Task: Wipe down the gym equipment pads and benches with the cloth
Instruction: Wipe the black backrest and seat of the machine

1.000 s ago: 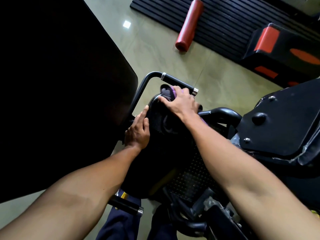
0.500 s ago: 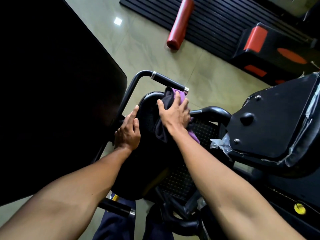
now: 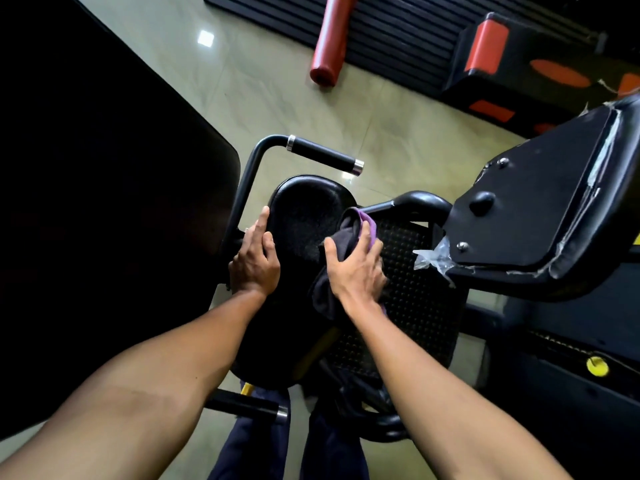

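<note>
Down from the far end of the pad the right hand [image 3: 356, 268] has drawn the cloth [image 3: 348, 237], so that both now sit on the pad's right side about midway along, and the rounded far end lies bare. The cloth is dark grey with a purple fold showing at its far tip; it is bunched under the palm and drapes over the right edge of the black seat pad [image 3: 304, 209]. The right hand lies spread on top of it, thumb out to the left and fingers fairly straight, pressing rather than clutching, though the fingertips fall in shadow, so a slight curl over the edge may be hidden. The left hand [image 3: 254, 261] has kept its place on the pad's left edge, fingers straight and flat against the side, holding nothing.

Just beyond the pad a black handle grip [image 3: 323, 155] with silver end rings juts rightward from a bent tube. A studded footplate [image 3: 415, 289] lies to the right, below the pad. Above that hangs a large black panel [image 3: 540, 202] with a scrap of torn plastic [image 3: 431, 252] at its near corner. A broad dark pad [image 3: 86, 168] fills the left. Farther off, a red roller [image 3: 329, 39] lies partly on a ribbed black mat [image 3: 398, 26] on the pale tiled floor [image 3: 277, 81].
</note>
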`<state>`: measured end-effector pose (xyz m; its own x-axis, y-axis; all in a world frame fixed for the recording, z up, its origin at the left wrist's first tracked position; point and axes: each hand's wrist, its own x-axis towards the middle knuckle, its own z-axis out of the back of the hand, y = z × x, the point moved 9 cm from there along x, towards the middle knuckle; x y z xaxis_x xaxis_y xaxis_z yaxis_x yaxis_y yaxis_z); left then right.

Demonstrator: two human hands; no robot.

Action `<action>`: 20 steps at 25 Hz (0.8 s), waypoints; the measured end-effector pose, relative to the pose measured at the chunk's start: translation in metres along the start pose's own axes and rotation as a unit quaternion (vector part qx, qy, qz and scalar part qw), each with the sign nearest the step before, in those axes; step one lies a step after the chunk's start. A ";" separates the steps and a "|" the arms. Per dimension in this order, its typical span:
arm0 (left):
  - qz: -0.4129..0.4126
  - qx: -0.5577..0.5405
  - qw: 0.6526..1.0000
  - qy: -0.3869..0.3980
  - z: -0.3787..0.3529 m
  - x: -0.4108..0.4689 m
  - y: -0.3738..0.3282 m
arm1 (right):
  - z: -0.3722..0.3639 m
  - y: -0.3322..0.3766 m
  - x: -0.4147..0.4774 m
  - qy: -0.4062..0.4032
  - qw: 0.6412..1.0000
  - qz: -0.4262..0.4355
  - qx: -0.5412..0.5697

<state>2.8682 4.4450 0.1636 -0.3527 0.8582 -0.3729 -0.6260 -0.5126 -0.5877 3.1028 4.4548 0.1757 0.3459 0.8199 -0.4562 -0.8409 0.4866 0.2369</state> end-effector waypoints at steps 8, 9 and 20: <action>-0.005 -0.004 1.000 0.015 -0.003 0.003 0.004 | -0.036 0.096 -0.032 -0.027 0.975 0.202 -0.086; -0.007 -0.003 1.000 0.018 -0.002 0.002 0.003 | -0.036 0.089 -0.047 -0.035 0.968 0.236 -0.077; -0.001 -0.009 0.999 0.046 -0.005 0.004 0.008 | -0.031 0.069 -0.024 -0.055 0.994 0.078 -0.052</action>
<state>2.8655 4.4441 0.1541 -0.2861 0.8536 -0.4353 -0.6133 -0.5122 -0.6013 3.0234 4.4594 0.1767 0.2470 0.9137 -0.3226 -0.9243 0.3221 0.2046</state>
